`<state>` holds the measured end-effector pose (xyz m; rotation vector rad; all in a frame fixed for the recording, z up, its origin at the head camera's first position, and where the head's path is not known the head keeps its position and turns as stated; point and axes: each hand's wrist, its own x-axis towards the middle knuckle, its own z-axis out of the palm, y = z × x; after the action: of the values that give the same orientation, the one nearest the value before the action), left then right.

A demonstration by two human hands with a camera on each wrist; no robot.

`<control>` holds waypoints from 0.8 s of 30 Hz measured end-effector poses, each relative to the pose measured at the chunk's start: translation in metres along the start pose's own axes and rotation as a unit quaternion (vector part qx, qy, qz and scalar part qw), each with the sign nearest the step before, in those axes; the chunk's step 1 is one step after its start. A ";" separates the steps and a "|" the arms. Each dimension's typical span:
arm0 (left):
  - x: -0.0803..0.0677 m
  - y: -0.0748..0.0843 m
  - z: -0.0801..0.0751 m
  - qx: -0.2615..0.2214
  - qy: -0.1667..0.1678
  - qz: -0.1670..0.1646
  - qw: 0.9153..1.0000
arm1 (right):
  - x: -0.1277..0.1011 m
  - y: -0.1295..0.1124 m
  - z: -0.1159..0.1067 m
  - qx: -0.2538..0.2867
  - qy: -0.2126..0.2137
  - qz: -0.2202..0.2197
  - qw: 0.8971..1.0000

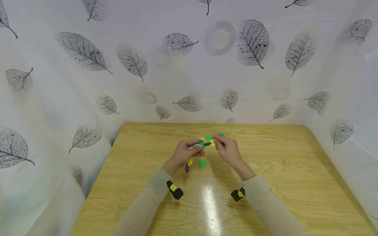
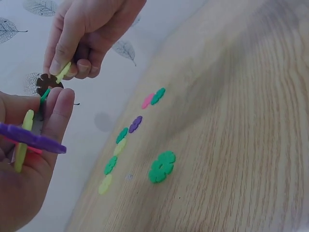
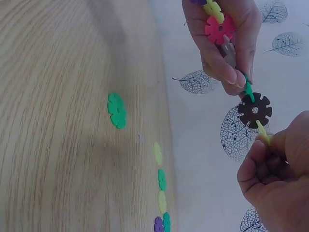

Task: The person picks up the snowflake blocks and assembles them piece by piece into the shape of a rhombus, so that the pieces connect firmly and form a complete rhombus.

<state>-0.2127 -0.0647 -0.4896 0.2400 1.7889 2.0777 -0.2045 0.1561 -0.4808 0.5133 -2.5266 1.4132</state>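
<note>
My left hand (image 1: 186, 151) holds a chain of notched plastic interlocking discs. In the right wrist view the chain runs through a pink disc (image 3: 214, 33), a grey disc (image 3: 228, 54), a green disc (image 3: 248, 91) and a brown disc (image 3: 261, 104). A purple disc (image 2: 38, 139) and a yellow disc (image 2: 29, 119) stick out at its other end, over the left palm. Between thumb and fingers, my right hand (image 1: 229, 150) pinches another yellow disc (image 3: 261, 128). That disc's edge meets the brown one; how deeply it sits in the slot cannot be told.
A loose green disc (image 2: 162, 167) lies on the wooden table (image 1: 133, 196) nearer my body. Behind it, more discs form a row, among them a purple disc (image 2: 135, 124) and a pink disc (image 2: 147, 101). A leaf-patterned curtain (image 1: 189, 75) surrounds the back and sides.
</note>
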 end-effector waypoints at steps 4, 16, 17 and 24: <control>0.001 -0.001 -0.001 -0.008 0.002 -0.010 1.000 | 0.000 -0.001 0.001 -0.019 0.015 -0.032 0.999; -0.001 -0.001 -0.004 0.017 -0.010 0.016 1.000 | 0.001 -0.002 -0.003 0.010 -0.011 0.030 0.999; -0.002 -0.001 -0.004 0.017 -0.010 0.017 1.000 | 0.001 -0.002 -0.004 0.026 -0.020 0.048 0.998; -0.003 -0.005 -0.004 0.019 -0.016 0.024 0.999 | 0.004 0.000 -0.005 0.112 -0.081 0.115 0.984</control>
<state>-0.2108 -0.0686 -0.4944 0.3273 1.8223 2.0621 -0.2079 0.1596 -0.4767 0.3960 -2.6395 1.8221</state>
